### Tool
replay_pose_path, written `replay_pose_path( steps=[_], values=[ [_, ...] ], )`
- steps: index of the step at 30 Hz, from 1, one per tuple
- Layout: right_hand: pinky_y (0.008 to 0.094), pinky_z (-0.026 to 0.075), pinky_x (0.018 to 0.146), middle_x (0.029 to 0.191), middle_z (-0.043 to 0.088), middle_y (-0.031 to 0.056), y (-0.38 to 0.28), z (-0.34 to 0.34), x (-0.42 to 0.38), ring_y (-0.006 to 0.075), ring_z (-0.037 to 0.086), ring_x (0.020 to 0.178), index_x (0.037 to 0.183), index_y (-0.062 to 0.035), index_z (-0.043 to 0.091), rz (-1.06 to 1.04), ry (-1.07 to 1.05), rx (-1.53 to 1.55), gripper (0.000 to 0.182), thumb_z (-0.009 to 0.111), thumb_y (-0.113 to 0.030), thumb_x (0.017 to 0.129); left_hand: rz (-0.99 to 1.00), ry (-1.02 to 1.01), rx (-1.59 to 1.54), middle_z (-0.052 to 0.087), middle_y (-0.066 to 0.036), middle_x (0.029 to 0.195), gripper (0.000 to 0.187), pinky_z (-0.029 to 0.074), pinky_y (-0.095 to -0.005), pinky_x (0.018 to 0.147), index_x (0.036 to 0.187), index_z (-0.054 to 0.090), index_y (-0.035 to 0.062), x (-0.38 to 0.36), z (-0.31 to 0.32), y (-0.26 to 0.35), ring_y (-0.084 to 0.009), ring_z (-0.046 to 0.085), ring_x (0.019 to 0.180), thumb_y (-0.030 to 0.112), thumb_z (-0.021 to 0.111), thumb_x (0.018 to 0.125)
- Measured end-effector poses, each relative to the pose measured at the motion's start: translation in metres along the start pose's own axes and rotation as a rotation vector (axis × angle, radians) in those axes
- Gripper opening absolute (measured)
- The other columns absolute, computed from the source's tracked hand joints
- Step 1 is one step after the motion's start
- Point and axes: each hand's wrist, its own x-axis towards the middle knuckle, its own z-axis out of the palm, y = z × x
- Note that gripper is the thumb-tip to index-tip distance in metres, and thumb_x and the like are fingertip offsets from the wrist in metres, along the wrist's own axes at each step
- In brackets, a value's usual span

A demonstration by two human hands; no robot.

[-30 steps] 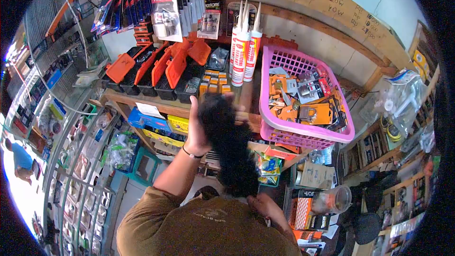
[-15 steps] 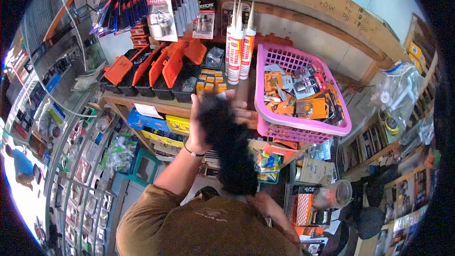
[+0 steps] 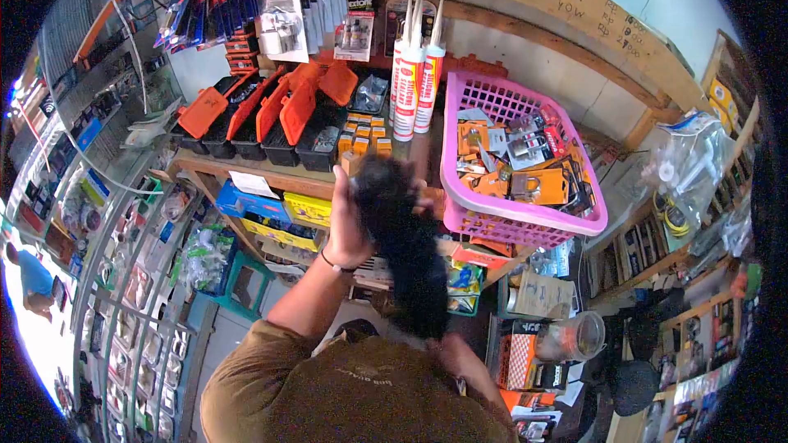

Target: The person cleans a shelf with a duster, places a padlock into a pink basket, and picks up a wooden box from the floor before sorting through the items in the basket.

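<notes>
A long black fluffy thing, like a duster (image 3: pixel 406 254), runs up the middle of the view, blurred. Its lower end meets my right hand (image 3: pixel 450 353), whose fingers are closed there. My left hand (image 3: pixel 349 217) is raised at the shelf edge, palm and thumb showing left of the black fluff. Its fingertips show partly on the right side, curled, and the rest are hidden. A small brownish box (image 3: pixel 351 165) is by the left thumb; whether it is held is unclear. Small orange-and-white boxes (image 3: pixel 361 135) stand just beyond.
Black bins with orange lids (image 3: pixel 300 115) line the shelf at left. White silicone tubes (image 3: pixel 408 94) stand beside a pink basket (image 3: pixel 525 217) of packaged goods. Blister packs (image 3: pixel 281 20) hang above. Clear jar (image 3: pixel 579 336) at lower right; a person in blue (image 3: pixel 34 283) at far left.
My left hand has curled from spread fingers and shifted slightly. The top of the black fluffy thing has moved a little right. A brownish box now shows more clearly by the left thumb.
</notes>
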Motion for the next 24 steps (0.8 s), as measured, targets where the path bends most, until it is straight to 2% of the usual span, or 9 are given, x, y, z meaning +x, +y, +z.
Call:
replay_pose_path(
  steps=[1, 3, 6, 10, 13, 15, 18, 21, 24],
  values=[
    [0.0334, 0.028, 0.041, 0.047, 0.04, 0.0089, 0.014, 0.004, 0.0, 0.0161, 0.038, 0.042, 0.056, -0.001, 0.048, -0.315, 0.012, -0.22, 0.039, 0.048, -0.027, 0.086, 0.0, -0.2, -0.064, 0.043, -0.022, 0.119, 0.088, 0.04, -0.0406, 0.087, 0.124, 0.033, 0.0, 0.006, -0.024, -0.004, -0.0305, 0.049, 0.105, 0.072, 0.019, 0.075],
    [0.0345, 0.029, 0.042, 0.047, 0.04, 0.0123, 0.0, -0.006, 0.003, 0.0186, 0.038, 0.043, 0.058, 0.0003, 0.049, -0.127, -0.166, -0.106, 0.041, 0.048, -0.029, 0.086, -0.045, -0.487, -0.241, 0.042, -0.022, 0.12, 0.088, 0.038, -0.0403, 0.09, 0.125, 0.032, -0.0001, 0.019, -0.035, -0.005, -0.031, 0.046, 0.108, 0.072, 0.021, 0.075],
    [0.0379, 0.03, 0.045, 0.049, 0.038, 0.0163, -0.002, -0.01, 0.001, 0.0217, 0.038, 0.045, 0.062, 0.0034, 0.049, 0.412, -0.069, 0.218, 0.039, 0.048, -0.028, 0.086, -0.027, 0.2, -0.153, 0.039, -0.027, 0.121, 0.094, 0.035, -0.0505, 0.091, 0.129, 0.025, 0.0016, 0.001, 0.007, -0.001, -0.0404, 0.039, 0.112, 0.074, 0.031, 0.069],
    [0.0364, 0.03, 0.045, 0.047, 0.038, 0.0104, -0.019, -0.017, -0.002, 0.0183, 0.037, 0.046, 0.062, 0.0018, 0.05, 0.167, -0.277, -0.054, 0.035, 0.047, -0.024, 0.085, -0.086, -0.476, -0.204, 0.04, -0.017, 0.125, 0.082, 0.03, -0.0474, 0.096, 0.127, 0.032, 0.0024, 0.013, -0.035, 0.004, -0.0325, 0.041, 0.113, 0.067, 0.027, 0.077],
    [0.0363, 0.03, 0.046, 0.049, 0.039, 0.011, -0.014, -0.02, 0.007, 0.0183, 0.038, 0.048, 0.062, 0.0018, 0.05, 0.315, -0.209, 0.039, 0.036, 0.048, -0.026, 0.085, 0.015, 0.262, -0.369, 0.045, -0.023, 0.117, 0.085, 0.032, -0.056, 0.09, 0.128, 0.027, 0.0006, -0.006, -0.002, 0.006, -0.0412, 0.04, 0.111, 0.068, 0.028, 0.077],
    [0.0361, 0.031, 0.047, 0.05, 0.04, 0.0116, -0.005, -0.017, 0.006, 0.0183, 0.038, 0.048, 0.062, 0.0018, 0.05, 0.388, -0.136, 0.094, 0.037, 0.049, -0.028, 0.085, 0.028, 0.242, -0.276, 0.046, -0.023, 0.116, 0.085, 0.032, -0.0564, 0.09, 0.129, 0.026, 0.0008, -0.003, -0.005, 0.005, -0.041, 0.04, 0.111, 0.068, 0.028, 0.077],
    [0.0352, 0.032, 0.048, 0.054, 0.045, 0.0148, 0.0, -0.012, 0.002, 0.0166, 0.04, 0.052, 0.063, 0.0024, 0.05, 0.021, -0.221, -0.098, 0.041, 0.049, -0.033, 0.084, -0.02, -0.408, -0.133, 0.042, -0.019, 0.123, 0.083, 0.032, -0.0423, 0.096, 0.125, 0.034, 0.0, 0.009, -0.039, 0.008, -0.0302, 0.041, 0.114, 0.068, 0.024, 0.078],
    [0.0355, 0.033, 0.05, 0.057, 0.048, 0.0155, -0.026, -0.024, 0.017, 0.0166, 0.043, 0.055, 0.064, 0.003, 0.051, 0.368, -0.149, 0.091, 0.041, 0.05, -0.033, 0.084, 0.059, 0.247, -0.223, 0.039, -0.027, 0.12, 0.089, 0.032, -0.0517, 0.093, 0.128, 0.026, 0.001, -0.005, 0.0, 0.008, -0.0417, 0.037, 0.113, 0.07, 0.033, 0.073],
    [0.0341, 0.032, 0.047, 0.053, 0.049, 0.0091, 0.007, -0.017, 0.004, 0.0144, 0.042, 0.051, 0.062, 0.0008, 0.053, 0.054, -0.309, -0.145, 0.04, 0.048, -0.032, 0.085, 0.018, -0.052, -0.222, 0.037, -0.025, 0.124, 0.086, 0.03, -0.0491, 0.095, 0.128, 0.027, 0.0016, 0.002, -0.027, 0.005, -0.04, 0.038, 0.114, 0.069, 0.029, 0.075]
  ],
)
